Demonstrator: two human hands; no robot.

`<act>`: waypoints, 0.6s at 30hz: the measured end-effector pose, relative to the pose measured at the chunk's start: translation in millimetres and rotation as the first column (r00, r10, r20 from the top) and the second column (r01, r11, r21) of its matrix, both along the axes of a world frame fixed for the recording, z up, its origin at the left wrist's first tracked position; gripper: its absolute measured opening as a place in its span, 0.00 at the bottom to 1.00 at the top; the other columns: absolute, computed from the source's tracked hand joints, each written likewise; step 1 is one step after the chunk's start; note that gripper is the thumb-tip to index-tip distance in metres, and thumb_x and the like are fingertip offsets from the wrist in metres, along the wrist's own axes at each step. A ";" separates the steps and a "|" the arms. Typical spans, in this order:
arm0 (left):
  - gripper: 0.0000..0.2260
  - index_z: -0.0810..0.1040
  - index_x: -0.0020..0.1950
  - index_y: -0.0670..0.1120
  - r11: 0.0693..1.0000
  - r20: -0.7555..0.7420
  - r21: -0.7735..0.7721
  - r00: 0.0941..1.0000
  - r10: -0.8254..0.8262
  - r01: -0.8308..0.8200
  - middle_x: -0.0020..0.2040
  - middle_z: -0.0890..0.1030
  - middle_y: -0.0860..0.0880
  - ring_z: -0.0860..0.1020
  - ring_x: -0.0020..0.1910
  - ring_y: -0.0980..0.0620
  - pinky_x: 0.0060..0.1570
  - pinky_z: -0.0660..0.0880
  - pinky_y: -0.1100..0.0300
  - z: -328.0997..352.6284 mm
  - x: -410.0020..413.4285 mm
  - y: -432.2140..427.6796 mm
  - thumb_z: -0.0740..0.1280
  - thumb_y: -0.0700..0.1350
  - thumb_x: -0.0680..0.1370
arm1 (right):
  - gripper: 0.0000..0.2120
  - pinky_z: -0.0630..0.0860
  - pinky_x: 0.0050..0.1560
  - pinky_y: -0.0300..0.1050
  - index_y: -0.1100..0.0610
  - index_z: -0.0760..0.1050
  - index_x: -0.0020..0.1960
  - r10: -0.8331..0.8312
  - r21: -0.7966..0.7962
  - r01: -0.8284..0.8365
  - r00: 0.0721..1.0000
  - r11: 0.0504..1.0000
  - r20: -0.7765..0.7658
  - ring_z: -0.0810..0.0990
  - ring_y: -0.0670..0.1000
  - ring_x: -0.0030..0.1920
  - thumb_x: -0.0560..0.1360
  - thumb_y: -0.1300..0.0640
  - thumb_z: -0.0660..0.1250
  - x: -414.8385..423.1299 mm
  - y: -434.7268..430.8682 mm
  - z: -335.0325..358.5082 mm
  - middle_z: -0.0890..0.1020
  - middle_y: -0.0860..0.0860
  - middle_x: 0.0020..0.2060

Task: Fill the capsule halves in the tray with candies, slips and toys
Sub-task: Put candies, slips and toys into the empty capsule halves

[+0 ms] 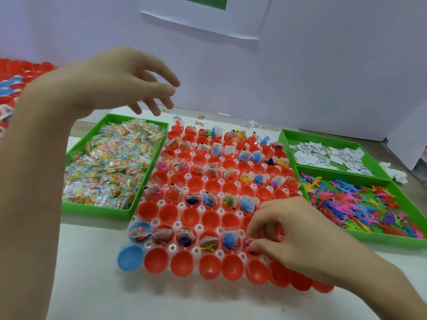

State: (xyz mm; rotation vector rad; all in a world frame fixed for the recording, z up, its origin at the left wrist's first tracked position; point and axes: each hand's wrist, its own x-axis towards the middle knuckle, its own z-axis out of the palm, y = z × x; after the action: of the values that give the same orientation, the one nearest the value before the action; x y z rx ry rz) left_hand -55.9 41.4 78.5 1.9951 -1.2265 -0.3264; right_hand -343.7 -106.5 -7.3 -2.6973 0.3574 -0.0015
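A white holder tray in the middle of the table carries rows of red capsule halves. Many hold candy packets, paper slips and small toys, others stand bare. My right hand is low over the second row from the front and pinches a small pink toy at a capsule half there. My left hand hangs raised above the green candy bin, fingers spread loosely and holding nothing. Two blue capsule halves sit at the tray's front left corner, one filled with candy.
A green bin of white paper slips stands at the back right, with a green bin of coloured plastic toys in front of it. Red and blue capsules are piled at the far left. Loose slips lie behind the tray.
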 end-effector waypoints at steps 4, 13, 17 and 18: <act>0.11 0.80 0.58 0.54 0.985 -0.026 0.167 0.998 0.056 -0.051 0.46 0.87 0.52 0.85 0.46 0.51 0.44 0.77 0.57 -20.6 24.3 1.2 0.71 0.42 0.79 | 0.07 0.77 0.41 0.39 0.44 0.84 0.48 0.005 0.014 -0.005 0.999 1.000 0.032 0.80 0.42 0.42 0.70 0.48 0.78 -1.7 -3.0 -0.4 0.81 0.40 0.38; 0.16 0.83 0.52 0.51 0.875 -0.098 0.483 0.994 0.042 0.011 0.48 0.86 0.50 0.84 0.48 0.46 0.54 0.80 0.48 -67.0 46.2 -12.1 0.78 0.34 0.71 | 0.10 0.77 0.46 0.38 0.41 0.82 0.51 -0.006 0.081 0.002 0.999 0.997 0.054 0.80 0.42 0.46 0.73 0.39 0.70 -11.9 -10.2 12.6 0.81 0.37 0.45; 0.20 0.79 0.54 0.47 0.875 -0.165 0.482 0.985 0.055 0.032 0.48 0.84 0.42 0.84 0.46 0.40 0.43 0.83 0.51 -82.3 54.6 -15.1 0.75 0.27 0.70 | 0.03 0.77 0.40 0.36 0.40 0.83 0.45 -0.235 0.184 0.194 0.943 0.964 0.236 0.82 0.44 0.38 0.72 0.43 0.72 -16.1 -47.0 29.2 0.84 0.38 0.40; 0.22 0.78 0.56 0.47 0.873 -0.171 0.488 0.983 0.067 0.025 0.49 0.83 0.41 0.83 0.46 0.40 0.42 0.82 0.51 -85.1 57.0 -15.8 0.74 0.26 0.70 | 0.02 0.78 0.38 0.37 0.41 0.83 0.43 -0.315 0.199 0.266 0.906 0.943 0.282 0.82 0.46 0.37 0.73 0.44 0.72 -16.1 -62.6 29.7 0.85 0.39 0.39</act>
State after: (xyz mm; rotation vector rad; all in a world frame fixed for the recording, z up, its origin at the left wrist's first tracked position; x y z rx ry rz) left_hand 1.2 25.7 -6.6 2.3350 -1.0740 -0.8637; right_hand -359.8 -169.1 22.4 -2.4114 0.6294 -0.4610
